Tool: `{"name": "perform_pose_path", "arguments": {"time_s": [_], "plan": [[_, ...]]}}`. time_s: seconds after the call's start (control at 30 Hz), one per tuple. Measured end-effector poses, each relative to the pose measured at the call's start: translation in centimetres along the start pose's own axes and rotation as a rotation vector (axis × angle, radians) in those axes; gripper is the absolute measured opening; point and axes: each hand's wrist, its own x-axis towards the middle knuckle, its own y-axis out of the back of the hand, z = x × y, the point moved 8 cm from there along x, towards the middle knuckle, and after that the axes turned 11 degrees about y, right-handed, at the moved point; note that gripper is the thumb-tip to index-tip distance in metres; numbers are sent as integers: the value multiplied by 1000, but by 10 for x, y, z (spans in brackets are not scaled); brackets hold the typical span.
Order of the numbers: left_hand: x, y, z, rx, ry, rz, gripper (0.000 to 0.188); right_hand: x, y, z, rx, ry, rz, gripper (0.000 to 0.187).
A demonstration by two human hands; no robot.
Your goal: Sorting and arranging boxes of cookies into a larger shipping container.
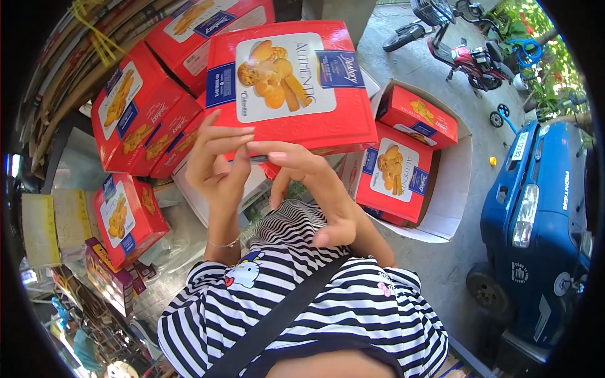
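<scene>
In front of me a large red biscuit box (290,126) with a blue label and a picture of biscuits lies face up. My left hand (220,164) is just off its near edge, thumb and index finger drawn together in a pinch; whatever may be between them is too small to make out. Reaching toward those fingertips is the index finger of my right hand (315,183), which meets or nearly meets them. Its other fingers are loosely bent and the thumb stands apart, with nothing seen in the hand.
Several more red biscuit boxes (148,113) are stacked at the left, and one box (129,217) stands below them. At right, an open white carton (450,189) holds red boxes. A blue toy car (535,220) and a red motorbike (463,57) stand on the concrete floor.
</scene>
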Motion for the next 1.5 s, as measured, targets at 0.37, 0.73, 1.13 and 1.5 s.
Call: {"name": "perform_pose_path", "arguments": {"time_s": [0.37, 0.73, 1.13, 1.5], "plan": [[-20, -32, -28, -557, 532, -103, 18, -6, 19, -37, -540, 107, 202, 50], [-27, -41, -22, -663, 466, -221, 26, -11, 25, -40, -520, 115, 299, 39], [-26, -66, 12, -805, 200, -426, 19, -15, 23, -56, -616, 182, 241, 38], [-86, -150, 37, -750, 166, -990, 5, -145, 116, -82, -697, -92, 876, 23]]}}
